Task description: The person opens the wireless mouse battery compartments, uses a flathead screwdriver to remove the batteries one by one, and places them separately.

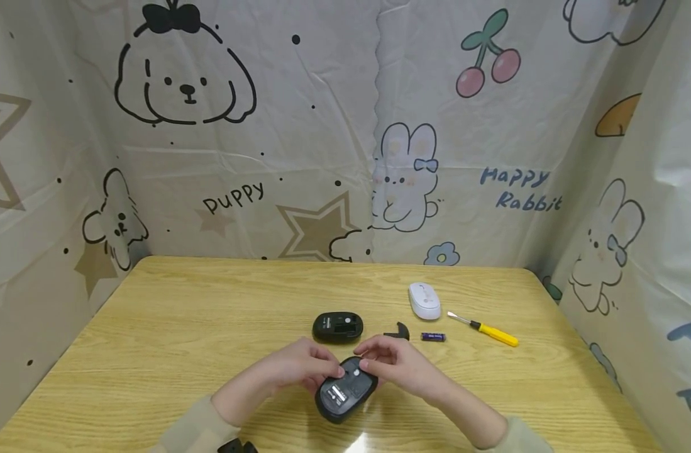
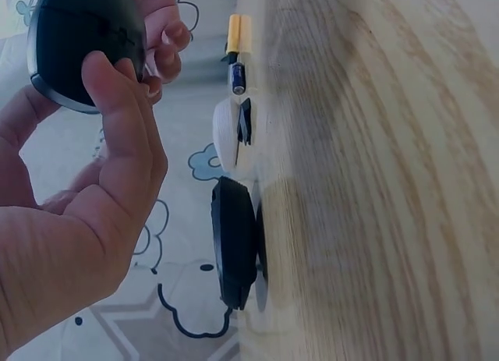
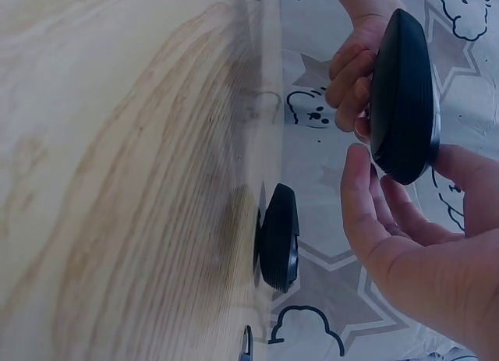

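At ten o'clock on an upturned black mouse, the left hand grips its rim; raised over the desk toward six o'clock, the mouse looks light, stiff, slightly slick, best held by its edges; at two o'clock, the right hand pinches it.

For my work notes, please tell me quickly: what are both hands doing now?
Left hand: holding a black mouse, underside up.
Right hand: holding the same mouse.
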`<state>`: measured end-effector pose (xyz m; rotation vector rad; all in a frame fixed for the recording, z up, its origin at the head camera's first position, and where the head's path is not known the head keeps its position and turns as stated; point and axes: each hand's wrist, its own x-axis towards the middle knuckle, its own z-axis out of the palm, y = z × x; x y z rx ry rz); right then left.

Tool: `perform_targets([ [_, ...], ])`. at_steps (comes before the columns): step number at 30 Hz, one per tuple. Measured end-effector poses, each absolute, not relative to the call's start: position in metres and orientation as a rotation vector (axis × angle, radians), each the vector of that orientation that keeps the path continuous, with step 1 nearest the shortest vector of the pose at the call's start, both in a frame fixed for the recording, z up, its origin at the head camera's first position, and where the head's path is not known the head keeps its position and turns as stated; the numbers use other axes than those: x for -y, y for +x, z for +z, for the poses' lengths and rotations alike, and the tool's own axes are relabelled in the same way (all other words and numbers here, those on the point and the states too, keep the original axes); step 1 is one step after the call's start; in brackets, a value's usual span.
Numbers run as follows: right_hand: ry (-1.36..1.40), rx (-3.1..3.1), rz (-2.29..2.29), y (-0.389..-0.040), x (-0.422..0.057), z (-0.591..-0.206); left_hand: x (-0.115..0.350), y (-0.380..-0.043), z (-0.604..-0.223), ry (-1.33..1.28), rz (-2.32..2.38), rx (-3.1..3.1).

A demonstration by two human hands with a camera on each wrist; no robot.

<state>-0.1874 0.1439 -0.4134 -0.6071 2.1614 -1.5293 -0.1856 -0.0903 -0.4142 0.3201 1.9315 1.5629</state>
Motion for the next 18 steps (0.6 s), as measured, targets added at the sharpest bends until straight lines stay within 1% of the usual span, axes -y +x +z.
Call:
perform_targets([
  [10, -0.620, -2.126, -1.476, -0.1880, -0.1434, -0.4145, 0.0868, -0.1851, -0.4107, 0.338, 1.492, -1.960],
  [18, -0.611, -2.134, -1.472, -0.1842, -0.1454, -0.4140, 0.0852, -0.1807, -0.4129, 0.394, 1.527, -1.942],
])
